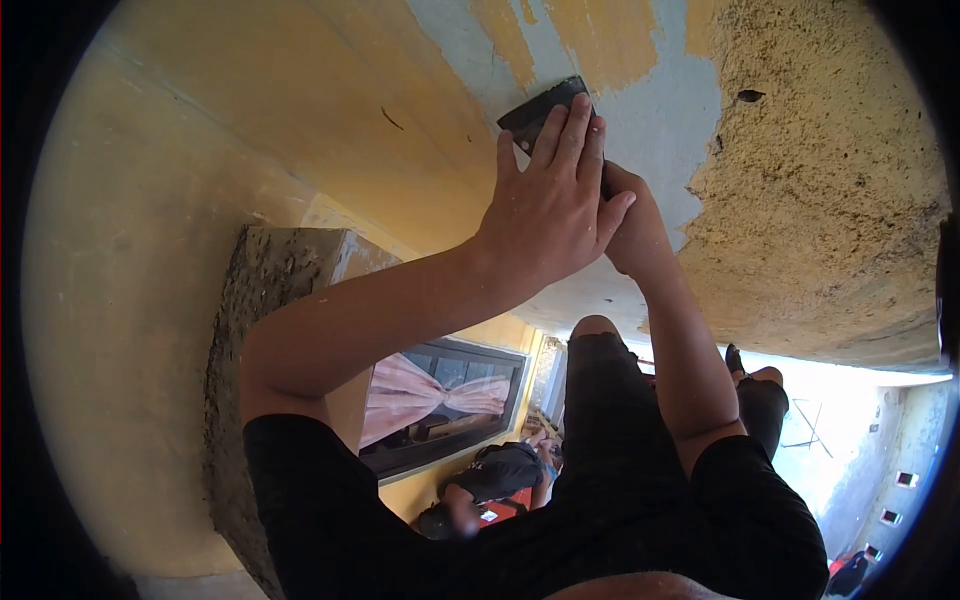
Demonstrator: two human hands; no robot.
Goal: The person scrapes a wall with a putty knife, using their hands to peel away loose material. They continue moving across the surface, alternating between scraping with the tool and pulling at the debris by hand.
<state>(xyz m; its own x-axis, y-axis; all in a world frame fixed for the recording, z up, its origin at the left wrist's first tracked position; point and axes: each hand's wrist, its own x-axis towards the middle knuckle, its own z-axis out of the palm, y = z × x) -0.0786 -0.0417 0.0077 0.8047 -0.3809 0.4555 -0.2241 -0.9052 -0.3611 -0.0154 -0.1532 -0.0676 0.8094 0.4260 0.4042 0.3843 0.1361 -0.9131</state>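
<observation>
A dark, wide-bladed scraper lies against the wall, its blade edge at a patch where yellow paint gives way to a pale grey-white surface. My left hand rests on the blade with its back showing, fingers stretched and spread, thumb out to the right. Behind it, my right hand is closed around the scraper's handle. Most of the handle and the right fingers are hidden. Streaks of yellow paint remain above the blade.
Rough, bare plaster covers the wall at right. A ledge with a crumbling edge juts out at left. Below are a window with pink curtains, a seated person in dark clothes, and another person's bent leg at right.
</observation>
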